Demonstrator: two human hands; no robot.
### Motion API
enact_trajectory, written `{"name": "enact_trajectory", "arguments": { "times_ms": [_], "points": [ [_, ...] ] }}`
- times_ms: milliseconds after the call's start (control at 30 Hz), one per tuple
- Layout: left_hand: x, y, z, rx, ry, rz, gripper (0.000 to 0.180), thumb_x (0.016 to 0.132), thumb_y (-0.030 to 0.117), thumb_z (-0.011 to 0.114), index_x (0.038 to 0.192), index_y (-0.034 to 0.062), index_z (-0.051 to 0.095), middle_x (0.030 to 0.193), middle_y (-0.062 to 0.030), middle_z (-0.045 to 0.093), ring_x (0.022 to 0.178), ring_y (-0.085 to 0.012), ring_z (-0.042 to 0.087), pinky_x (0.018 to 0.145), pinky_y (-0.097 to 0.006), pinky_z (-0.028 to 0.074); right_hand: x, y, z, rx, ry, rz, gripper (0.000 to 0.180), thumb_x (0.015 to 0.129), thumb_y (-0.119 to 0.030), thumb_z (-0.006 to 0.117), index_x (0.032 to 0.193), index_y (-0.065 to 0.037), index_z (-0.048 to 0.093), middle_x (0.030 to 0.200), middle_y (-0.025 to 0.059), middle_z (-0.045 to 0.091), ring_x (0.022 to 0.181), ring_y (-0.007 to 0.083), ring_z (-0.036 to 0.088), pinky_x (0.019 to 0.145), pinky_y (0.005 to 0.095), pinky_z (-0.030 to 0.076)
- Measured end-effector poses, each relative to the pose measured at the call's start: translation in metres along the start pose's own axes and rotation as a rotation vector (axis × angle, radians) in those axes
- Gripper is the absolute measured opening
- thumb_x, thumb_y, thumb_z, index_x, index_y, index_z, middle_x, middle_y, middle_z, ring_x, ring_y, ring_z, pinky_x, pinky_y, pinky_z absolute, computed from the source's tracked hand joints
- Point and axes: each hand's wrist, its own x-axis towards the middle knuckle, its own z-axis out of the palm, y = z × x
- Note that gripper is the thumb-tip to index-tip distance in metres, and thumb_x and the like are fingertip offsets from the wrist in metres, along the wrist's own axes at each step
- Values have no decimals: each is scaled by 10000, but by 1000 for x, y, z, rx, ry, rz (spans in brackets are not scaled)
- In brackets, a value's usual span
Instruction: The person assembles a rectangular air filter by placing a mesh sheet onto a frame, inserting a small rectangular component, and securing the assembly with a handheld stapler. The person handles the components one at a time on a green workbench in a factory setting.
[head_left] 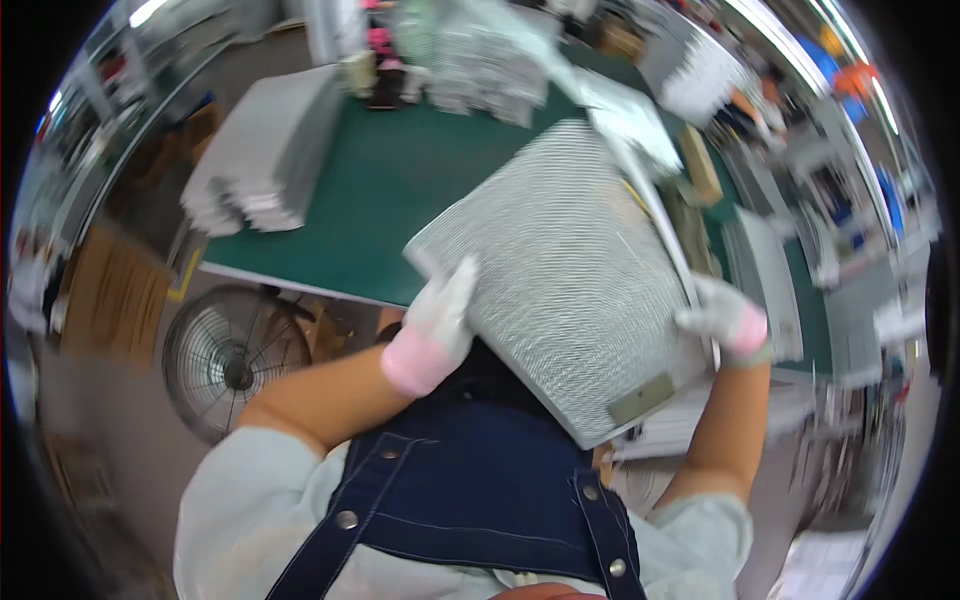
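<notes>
A grey, finely ribbed rectangular panel (pixel 560 270) is held tilted in front of my body, over the near edge of the green table. My left hand (pixel 440 315), in a white glove with a pink cuff, grips its left edge with the fingers closed. My right hand (pixel 722 318), gloved the same way, is closed at the right edge. A long pale strip (pixel 645 190) runs along that edge up toward the far side; whether it is film or part of the panel I cannot tell. A small grey-green block (pixel 641 400) shows at the panel's lower corner.
On the green table (pixel 400 180) a stack of grey sheets (pixel 275 145) lies at the left. Crumpled pale wrapped goods (pixel 480 70) stand at the back. More grey panels (pixel 765 280) lie at the right. A round floor fan (pixel 237 365) stands below the table's left side.
</notes>
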Motion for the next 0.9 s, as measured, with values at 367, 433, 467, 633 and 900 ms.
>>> {"name": "enact_trajectory", "arguments": {
  "times_ms": [367,433,467,633,900],
  "points": [
    [26,117,41,1197,-724,770,552,704,110,806,1211,33,600,1212,-164,624,1118,-357,592,972,-464,452,12,-19,40,-408,-221,187,423,863,-96,715,1247,27,587,1043,52,678,940,106,592,871,298,498],
    [58,97,84,1369,-808,775,496,714,196,815,1128,33,596,1088,-150,626,1056,-354,600,923,-469,469,17,-44,52,-605,-257,150,386,874,-138,708,1211,15,599,975,82,679,902,134,607,840,313,498],
    [72,97,110,1605,-1085,243,405,798,277,756,1080,17,625,934,-162,638,949,-346,639,865,-446,499,13,-53,54,-696,-256,126,365,883,-173,704,1184,9,606,932,99,674,880,164,618,825,327,495],
    [97,93,109,1403,-1241,-115,369,970,368,584,1019,6,636,871,-150,673,876,-316,670,802,-422,521,-13,-72,88,-776,197,211,315,901,-281,692,1017,2,614,837,183,662,815,335,666,726,414,504],
    [81,55,73,1444,-970,460,275,960,341,590,935,68,616,731,-123,651,707,-357,659,664,-431,530,-3,16,88,-1375,652,-414,293,919,-343,653,771,-102,573,645,103,584,597,311,623,539,404,486]
  ]
}}
